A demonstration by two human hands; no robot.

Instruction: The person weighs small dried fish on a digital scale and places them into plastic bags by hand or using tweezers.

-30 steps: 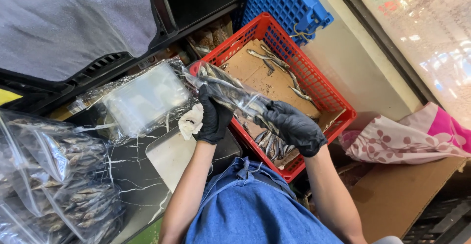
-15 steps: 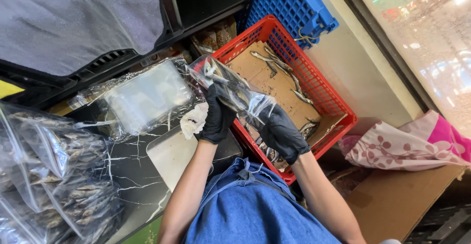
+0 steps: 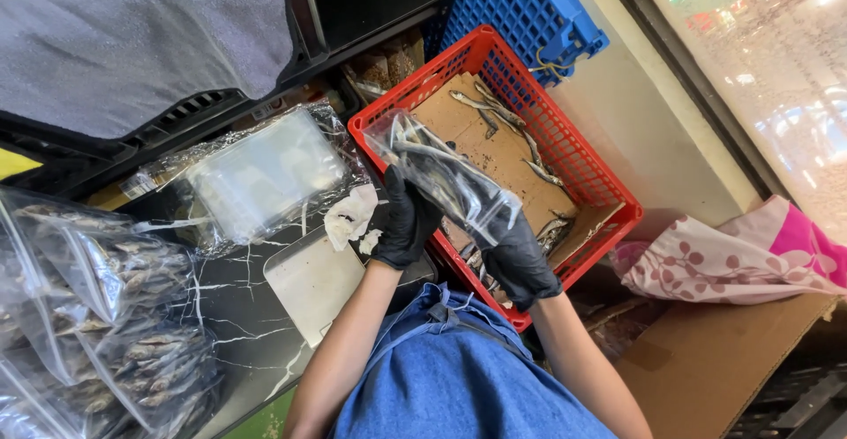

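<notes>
Versus half a second ago: the clear plastic bag of small silver dried fish (image 3: 445, 179) has tilted a bit more lengthwise and sits slightly lower over the red plastic lattice crate (image 3: 587, 161); the right hand has slid further down the bag's lower end. Left hand barely shifted.

Left hand (image 3: 404, 221), black glove, forearm rising from bottom centre, wrist bent, fingers curled shut round the bag's near edge about midway. Right hand (image 3: 518, 258), also black-gloved, fingers closed, pinching the bag's lower right corner; palm faces away from the camera. Both hands grip the bag, which is held in the air above the crate's near left wall, not resting on anything.

Crate is lined with brown cardboard (image 3: 494, 152), loose fish scattered on it. Blue plastic crate (image 3: 520, 11) is just behind. Left of the hands: crumpled white paper (image 3: 348, 217), a white tray (image 3: 313, 280) on the dark marble-patterned counter (image 3: 238, 311), a stack of clear plastic bags (image 3: 265, 179), and filled fish bags (image 3: 115, 315) far left. Floral pink cloth (image 3: 741, 262) at right.
</notes>
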